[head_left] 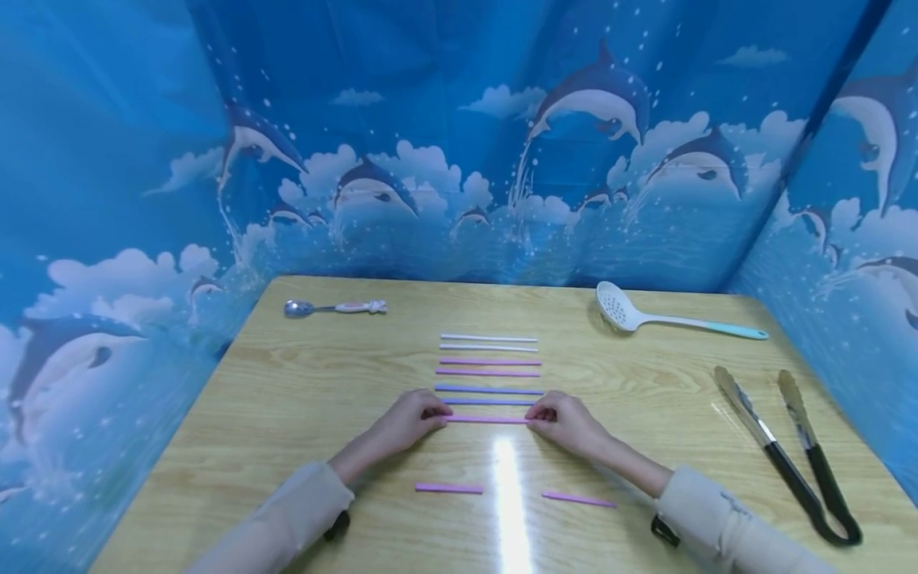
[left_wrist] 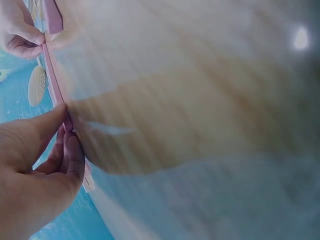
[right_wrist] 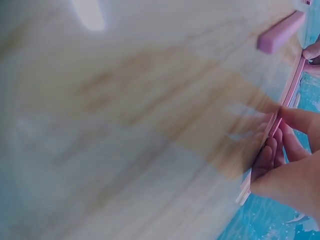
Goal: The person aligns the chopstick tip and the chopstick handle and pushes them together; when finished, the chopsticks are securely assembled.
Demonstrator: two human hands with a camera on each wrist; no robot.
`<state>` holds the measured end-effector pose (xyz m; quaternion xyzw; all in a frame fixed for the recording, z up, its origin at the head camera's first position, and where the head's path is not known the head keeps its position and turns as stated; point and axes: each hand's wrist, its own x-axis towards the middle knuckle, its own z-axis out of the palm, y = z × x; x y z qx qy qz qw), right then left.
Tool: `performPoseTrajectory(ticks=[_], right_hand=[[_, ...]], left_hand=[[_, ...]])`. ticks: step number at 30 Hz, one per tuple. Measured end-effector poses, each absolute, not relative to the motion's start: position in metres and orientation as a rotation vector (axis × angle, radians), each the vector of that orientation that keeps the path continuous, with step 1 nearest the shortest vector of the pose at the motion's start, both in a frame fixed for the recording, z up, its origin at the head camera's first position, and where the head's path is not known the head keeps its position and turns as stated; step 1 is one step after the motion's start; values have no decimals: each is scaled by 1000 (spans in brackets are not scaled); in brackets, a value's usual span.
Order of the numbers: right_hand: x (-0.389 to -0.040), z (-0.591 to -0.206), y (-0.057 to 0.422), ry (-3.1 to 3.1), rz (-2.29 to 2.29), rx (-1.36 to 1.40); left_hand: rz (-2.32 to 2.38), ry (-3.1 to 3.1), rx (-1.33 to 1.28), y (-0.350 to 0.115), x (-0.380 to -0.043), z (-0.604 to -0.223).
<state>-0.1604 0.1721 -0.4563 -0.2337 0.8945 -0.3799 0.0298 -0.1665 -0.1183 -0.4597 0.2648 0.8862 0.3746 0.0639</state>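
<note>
Both hands pinch one thin pink stick [head_left: 488, 419], which lies level across the table between them. My left hand [head_left: 414, 421] has its left end between thumb and fingertips; my right hand [head_left: 566, 422] has the right end. Just beyond it, a row of parallel sticks runs away from me: two blue sticks [head_left: 489, 390], two pink-purple sticks [head_left: 491, 362] and two white sticks [head_left: 489, 337]. Nearer to me lie two separate shorter pink sticks, a left one [head_left: 449, 489] and a right one [head_left: 578, 500]. In the left wrist view, thumb and fingers close around the held stick's end [left_wrist: 68, 122].
A spoon with a decorated handle [head_left: 335, 308] lies at the back left of the wooden table [head_left: 287, 414]. A white slotted skimmer [head_left: 621, 308] with a teal-tipped handle is at the back right. Black-handled tongs [head_left: 796, 470] lie spread at the right. Dolphin-print curtains [head_left: 445, 159] enclose the table.
</note>
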Motion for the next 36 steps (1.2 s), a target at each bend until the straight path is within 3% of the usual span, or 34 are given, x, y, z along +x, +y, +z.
performPoseTrajectory(ticks=[15,36], right_hand=[[-153,-447,180,2745,-1196,-599],[-102,-440,200,2452,-1180,-610]], left_hand=[[1158,2700,802,-124,-161,-457],[1212,2436,704,-128,-110,-446]])
